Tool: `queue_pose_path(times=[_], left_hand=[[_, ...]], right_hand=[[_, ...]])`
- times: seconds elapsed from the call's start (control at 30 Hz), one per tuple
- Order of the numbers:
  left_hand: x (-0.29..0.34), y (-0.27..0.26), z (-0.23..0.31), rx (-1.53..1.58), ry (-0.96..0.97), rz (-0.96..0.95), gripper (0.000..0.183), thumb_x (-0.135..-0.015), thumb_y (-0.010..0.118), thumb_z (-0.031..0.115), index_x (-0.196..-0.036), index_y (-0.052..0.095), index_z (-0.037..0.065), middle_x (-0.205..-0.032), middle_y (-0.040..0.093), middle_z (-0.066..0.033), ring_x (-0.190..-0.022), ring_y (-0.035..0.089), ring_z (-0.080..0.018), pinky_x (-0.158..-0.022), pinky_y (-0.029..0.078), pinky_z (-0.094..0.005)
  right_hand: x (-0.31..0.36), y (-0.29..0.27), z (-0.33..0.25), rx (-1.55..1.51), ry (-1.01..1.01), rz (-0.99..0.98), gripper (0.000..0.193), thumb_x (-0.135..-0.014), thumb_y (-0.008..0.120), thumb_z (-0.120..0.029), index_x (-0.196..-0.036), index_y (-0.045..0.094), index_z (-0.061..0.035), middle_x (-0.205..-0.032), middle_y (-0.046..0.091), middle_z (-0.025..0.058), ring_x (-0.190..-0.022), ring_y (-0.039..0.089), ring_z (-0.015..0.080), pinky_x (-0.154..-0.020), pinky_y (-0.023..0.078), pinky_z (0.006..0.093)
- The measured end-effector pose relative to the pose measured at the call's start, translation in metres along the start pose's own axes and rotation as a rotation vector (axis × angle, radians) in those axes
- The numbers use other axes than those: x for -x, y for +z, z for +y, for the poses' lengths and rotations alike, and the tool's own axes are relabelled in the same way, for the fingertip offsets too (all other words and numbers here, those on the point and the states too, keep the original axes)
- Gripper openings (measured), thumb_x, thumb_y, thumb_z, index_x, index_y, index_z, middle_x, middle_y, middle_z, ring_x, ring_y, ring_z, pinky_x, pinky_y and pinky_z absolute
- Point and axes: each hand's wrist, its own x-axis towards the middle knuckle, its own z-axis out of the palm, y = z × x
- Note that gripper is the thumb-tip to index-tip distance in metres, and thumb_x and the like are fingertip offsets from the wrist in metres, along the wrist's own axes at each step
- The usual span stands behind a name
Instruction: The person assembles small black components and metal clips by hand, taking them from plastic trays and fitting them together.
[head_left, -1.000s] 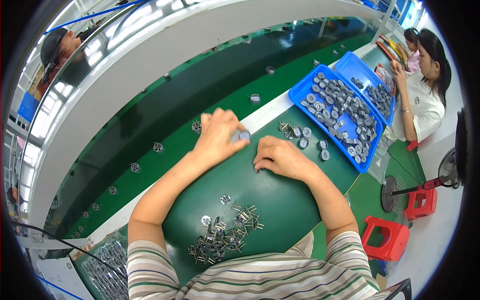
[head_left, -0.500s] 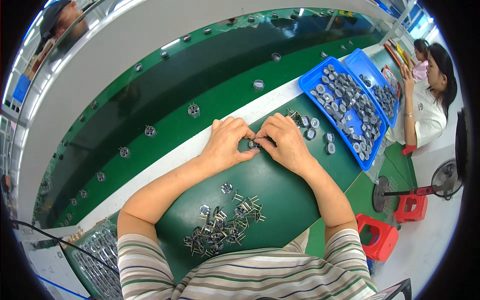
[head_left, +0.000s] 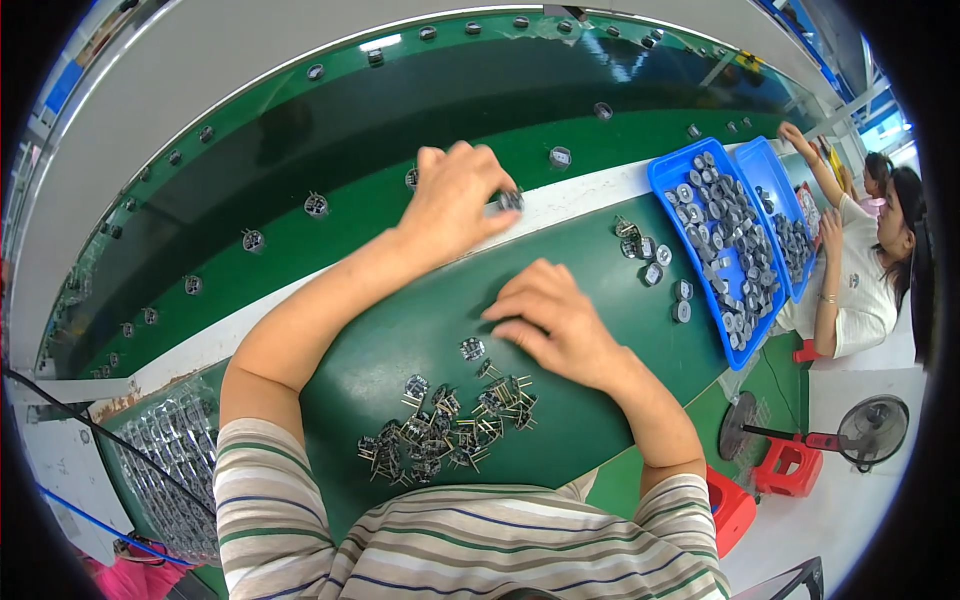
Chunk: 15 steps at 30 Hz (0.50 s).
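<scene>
Between the thumb and fingers of my left hand [head_left: 452, 200] is a small round housing fitted with a circuit board [head_left: 510, 201], held over the white edge strip beside the conveyor. My right hand [head_left: 552, 318] is empty over the green tabletop, its fingers apart and slightly curled. Just left of its fingertips lies a single round circuit board [head_left: 471, 348]. Below that spreads a pile of circuit boards with metal pins [head_left: 440, 430]. Several loose grey round housings [head_left: 653, 273] and a few pinned boards [head_left: 627, 230] lie to the right.
A blue tray [head_left: 664, 178] full of grey housings stands at the right, with a second blue tray [head_left: 757, 158] behind it. The green conveyor belt [head_left: 370, 240] carries spaced round units. Clear plastic trays [head_left: 165, 450] lie at lower left. A co-worker [head_left: 865, 270] sits at far right, near a fan [head_left: 873, 432].
My hands have parted. The left has moved up toward the conveyor with the round housing; the right has let go and come down toward the board pile. The co-worker's arm now reaches out.
</scene>
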Motion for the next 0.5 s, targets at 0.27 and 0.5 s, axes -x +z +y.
queue_pose_path(times=[0.27, 0.5], left_hand=[[-0.005, -0.007, -0.031, -0.344, -0.136, -0.029, 0.038, -0.080, 0.088, 0.028, -0.112, 0.075, 0.011, -0.112, 0.065, -0.0045, -0.116, 0.058, -0.0267, -0.099, 0.036, -0.0494], [-0.034, 0.011, -0.006, -0.230, 0.048, 0.043, 0.050, -0.083, 0.087, 0.032, -0.126, 0.070, 0.012, -0.123, 0.061, -0.0050, -0.121, 0.054, -0.0283, -0.101, 0.036, -0.0502]], right_hand=[[0.000, 0.015, -0.001, -0.010, 0.000, -0.103, 0.014, -0.085, 0.083, -0.011, -0.096, 0.074, -0.0107, -0.098, 0.067, 0.0006, -0.097, 0.061, 0.0216, -0.084, 0.042, 0.0375], [0.003, -0.011, 0.027, 0.257, 0.106, 0.120, 0.011, -0.085, 0.082, -0.010, -0.090, 0.073, -0.0100, -0.091, 0.067, 0.0012, -0.093, 0.060, 0.0217, -0.084, 0.040, 0.0386]])
